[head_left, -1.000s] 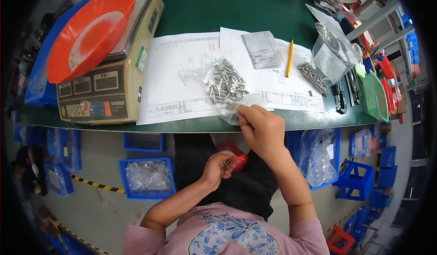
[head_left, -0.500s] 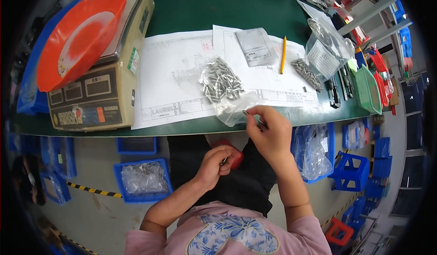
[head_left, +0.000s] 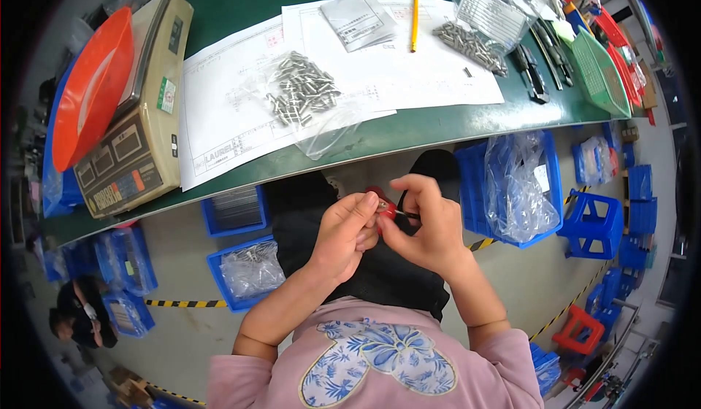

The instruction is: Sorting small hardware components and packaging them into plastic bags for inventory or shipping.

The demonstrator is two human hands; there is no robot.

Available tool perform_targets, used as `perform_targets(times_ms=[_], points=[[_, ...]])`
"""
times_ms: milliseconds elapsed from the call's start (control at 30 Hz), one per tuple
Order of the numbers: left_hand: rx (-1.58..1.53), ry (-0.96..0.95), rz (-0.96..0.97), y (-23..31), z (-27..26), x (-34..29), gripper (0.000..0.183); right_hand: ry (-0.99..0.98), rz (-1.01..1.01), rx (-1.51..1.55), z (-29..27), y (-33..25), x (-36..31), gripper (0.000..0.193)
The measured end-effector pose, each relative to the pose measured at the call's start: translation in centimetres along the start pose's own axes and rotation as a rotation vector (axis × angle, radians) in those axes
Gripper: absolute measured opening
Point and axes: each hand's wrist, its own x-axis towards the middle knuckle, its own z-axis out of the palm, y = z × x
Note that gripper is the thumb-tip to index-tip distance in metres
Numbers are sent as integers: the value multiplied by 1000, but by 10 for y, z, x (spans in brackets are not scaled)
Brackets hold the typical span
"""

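Note:
My left hand (head_left: 345, 235) is closed in front of the table edge, a small silvery metal piece (head_left: 382, 205) pinched between thumb and finger. Just to its right, my right hand (head_left: 432, 228) is closed round a thin dark rod-like tool (head_left: 406, 214), whose end points at the metal piece; I cannot make out its exact kind. Beyond the hands, a clear plastic bag (head_left: 325, 137) lies on the table with a pile of short metal pins (head_left: 301, 88) at its mouth. Under it are white printed drawings (head_left: 219, 121).
A counting scale (head_left: 139, 146) with a red-orange bowl (head_left: 91, 88) stands left. Rightward lie a yellow pencil (head_left: 415, 22), a second heap of metal pins (head_left: 471, 46), black tools (head_left: 531, 73) and a green basket (head_left: 600, 73). Blue bins (head_left: 475, 190) stand below the table.
My right hand has come back from the plastic bag to beside my left hand. Both hands now meet at the small metal piece. The view has shifted, so the table sits higher.

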Motion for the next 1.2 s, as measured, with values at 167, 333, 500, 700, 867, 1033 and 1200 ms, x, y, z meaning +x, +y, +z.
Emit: perform_targets(times_ms=[167,333,500,700,867,1033,1200], points=[[70,72,67,-5,2,-2,20,-66,-99,-90,-14,15,-11,18],[98,87,51,-6,2,-2,20,69,-197,-144,-11,16,-11,15],[126,101,63,-7,-1,-3,18,59,-226,-196,-12,15,-11,14],[246,143,163,-11,-4,-4,15,17,-227,-263,-11,10,-12,13],[356,167,255,-10,-7,-5,12,-31,-203,-212,-8,16,-15,11],[597,174,387,-8,-8,-4,12,-201,-55,-146,-6,17,-19,12],[540,218,309,-11,-10,-4,12,-144,67,-33,-3,16,-23,18]])
